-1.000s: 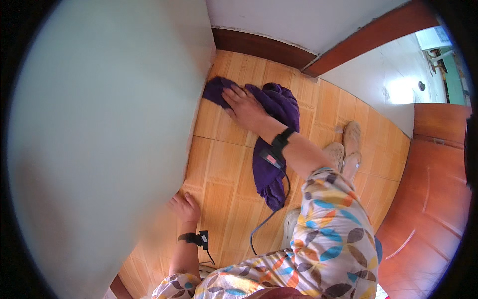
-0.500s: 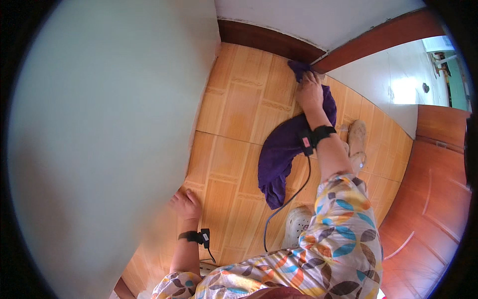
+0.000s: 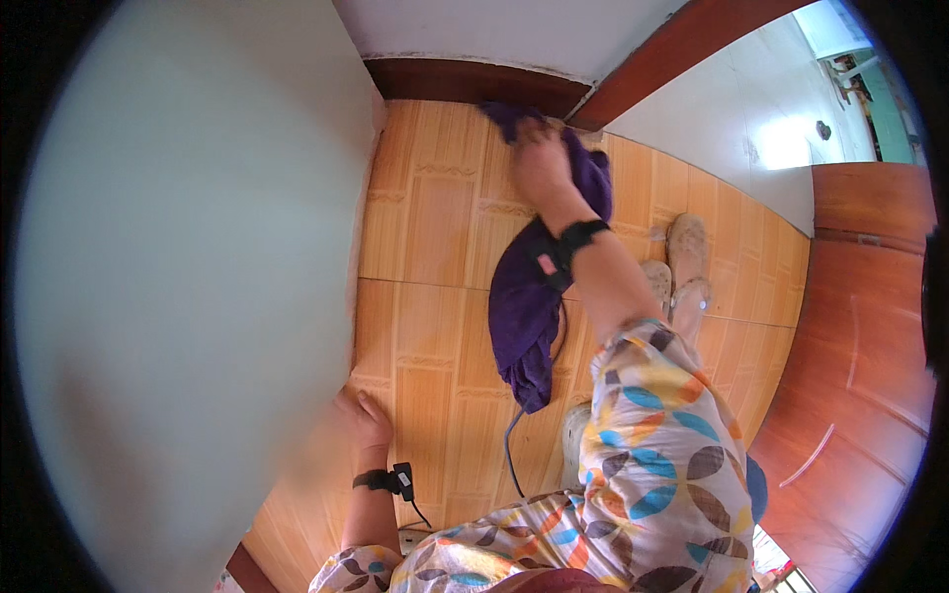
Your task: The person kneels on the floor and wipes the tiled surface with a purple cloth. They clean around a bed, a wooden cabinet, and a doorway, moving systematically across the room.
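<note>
A long purple cloth (image 3: 522, 316) lies bunched in a curve over the wood-patterned floor. My right hand (image 3: 544, 168) presses down on its far end beside the dark skirting board (image 3: 474, 87), fingers closed on the fabric and blurred by motion. Down at the lower left, my left hand (image 3: 368, 423) rests by the edge of a large pale panel (image 3: 217, 217). Its thumb stands apart and it holds nothing that I can see; the panel's edge partly hides the other fingers.
Beige slippers (image 3: 687, 242) sit on the tiles (image 3: 425, 326) right of the cloth. A reddish wooden door (image 3: 840, 395) stands at the right, with a doorway to a pale floor (image 3: 732, 128) beyond. A cable (image 3: 511, 450) runs from my right wrist strap past the cloth.
My right hand has slid left along the skirting, dragging the cloth's far end with it. The whole view has shifted a little; my left hand stays by the panel.
</note>
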Available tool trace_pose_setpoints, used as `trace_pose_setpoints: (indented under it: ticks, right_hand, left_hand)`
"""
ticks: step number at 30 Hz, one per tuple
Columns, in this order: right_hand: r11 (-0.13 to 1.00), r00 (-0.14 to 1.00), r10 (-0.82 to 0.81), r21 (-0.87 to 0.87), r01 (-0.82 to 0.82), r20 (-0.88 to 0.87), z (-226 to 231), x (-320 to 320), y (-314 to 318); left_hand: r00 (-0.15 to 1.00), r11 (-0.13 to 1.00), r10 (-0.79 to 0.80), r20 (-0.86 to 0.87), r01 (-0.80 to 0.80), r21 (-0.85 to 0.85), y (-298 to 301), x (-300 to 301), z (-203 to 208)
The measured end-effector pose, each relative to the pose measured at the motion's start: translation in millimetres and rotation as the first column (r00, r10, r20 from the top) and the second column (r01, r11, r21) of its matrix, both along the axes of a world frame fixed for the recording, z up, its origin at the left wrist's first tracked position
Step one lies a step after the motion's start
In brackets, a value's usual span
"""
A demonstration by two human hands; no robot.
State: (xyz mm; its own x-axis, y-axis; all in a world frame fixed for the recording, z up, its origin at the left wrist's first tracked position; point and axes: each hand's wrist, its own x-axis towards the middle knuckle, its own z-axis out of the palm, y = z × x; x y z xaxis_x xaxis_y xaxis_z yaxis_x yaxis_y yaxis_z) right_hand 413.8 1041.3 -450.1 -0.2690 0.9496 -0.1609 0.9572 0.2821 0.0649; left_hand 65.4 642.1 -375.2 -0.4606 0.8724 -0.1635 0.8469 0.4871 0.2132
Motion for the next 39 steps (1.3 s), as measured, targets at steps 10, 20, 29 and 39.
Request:
trace_pose_setpoints:
  ticks: [10,20,29,39]
  right_hand:
    - [0.948,0.945,-0.306,0.049,0.313,-0.120,-7,8,-3]
    - [0.953,0.938,-0.299,-0.006,0.303,-0.173,14,84,-24]
    - [0.945,0.886,-0.224,0.131,0.299,-0.406,-9,123,-32]
    - [0.985,0.929,-0.080,0.114,0.130,-0.361,5,56,-33]
  left_hand:
    - [0.995,0.991,-0.074,-0.071,0.066,-0.113,3,-2,9]
    - [0.987,0.961,-0.025,-0.159,-0.019,-0.275,-8,-12,1]
    - [0.974,0.983,-0.110,-0.199,0.077,-0.167,5,-9,6]
    - [0.987,0.975,-0.087,-0.136,0.057,-0.213,2,-12,4]
